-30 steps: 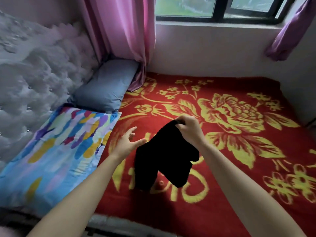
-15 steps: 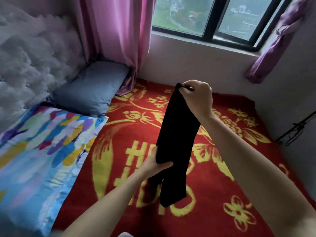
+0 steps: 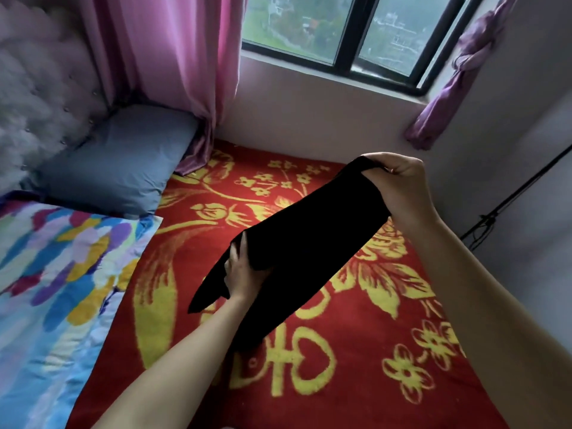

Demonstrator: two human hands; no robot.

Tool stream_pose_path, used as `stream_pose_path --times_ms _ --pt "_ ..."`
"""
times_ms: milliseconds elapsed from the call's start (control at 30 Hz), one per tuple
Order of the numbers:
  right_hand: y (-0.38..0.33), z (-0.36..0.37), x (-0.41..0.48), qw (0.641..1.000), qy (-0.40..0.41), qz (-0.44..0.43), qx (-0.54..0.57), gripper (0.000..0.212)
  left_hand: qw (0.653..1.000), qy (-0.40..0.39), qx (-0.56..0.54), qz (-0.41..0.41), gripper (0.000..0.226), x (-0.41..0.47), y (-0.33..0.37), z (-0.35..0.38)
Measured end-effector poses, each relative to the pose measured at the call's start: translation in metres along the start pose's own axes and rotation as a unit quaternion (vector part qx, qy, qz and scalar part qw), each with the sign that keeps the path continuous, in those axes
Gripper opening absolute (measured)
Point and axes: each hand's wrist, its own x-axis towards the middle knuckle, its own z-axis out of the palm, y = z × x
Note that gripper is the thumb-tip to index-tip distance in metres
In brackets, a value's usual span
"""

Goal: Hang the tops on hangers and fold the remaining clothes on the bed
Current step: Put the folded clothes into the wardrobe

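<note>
A black garment [image 3: 297, 252] hangs stretched in the air above the bed, slanting from upper right down to lower left. My right hand [image 3: 399, 187] grips its top end, fingers curled round the bunched cloth. My left hand [image 3: 244, 274] holds the garment lower down, with the cloth draped over the fingers and the loose end hanging past the wrist. What kind of garment it is cannot be told. Beneath it lies the red blanket with yellow flowers [image 3: 356, 366] that covers the bed.
A blue-grey pillow [image 3: 123, 168] and a colourful quilt [image 3: 55, 274] lie at the left by the tufted headboard [image 3: 37, 97]. Pink curtain [image 3: 173, 63], window and wall bound the bed's far side. A black cable [image 3: 507, 205] runs along the right wall.
My right hand has lifted the garment off the blanket and swung it to the right. My left hand has taken hold of the lower part, and the cloth now slants instead of hanging straight.
</note>
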Motion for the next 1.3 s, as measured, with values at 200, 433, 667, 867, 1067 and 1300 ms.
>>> stream_pose_path --times_ms 200,433,667,867,1067,1300 --pt "0.026 -0.033 0.002 0.991 0.122 0.043 -0.018 0.047 0.985 -0.031 -0.160 0.049 0.008 0.012 -0.006 -0.010" --pt "0.092 -0.081 -0.026 0.954 0.240 0.177 -0.019 0.033 0.975 -0.081 -0.098 0.181 0.026 0.028 -0.015 -0.065" --pt "0.151 -0.092 -0.053 0.933 0.239 0.248 -0.100 0.017 0.963 -0.060 0.004 0.261 0.021 0.040 0.000 -0.103" --pt "0.163 -0.084 -0.062 0.922 0.225 0.243 -0.199 0.013 0.977 -0.089 -0.075 0.178 0.052 0.042 0.005 -0.110" --pt "0.157 -0.085 -0.062 0.926 0.223 0.248 -0.179 0.023 0.974 -0.086 -0.133 0.160 0.040 0.036 0.031 -0.117" --pt "0.222 -0.057 -0.023 0.839 0.320 0.403 -0.179 0.038 0.998 -0.017 -0.054 0.013 0.035 0.112 0.032 -0.043"
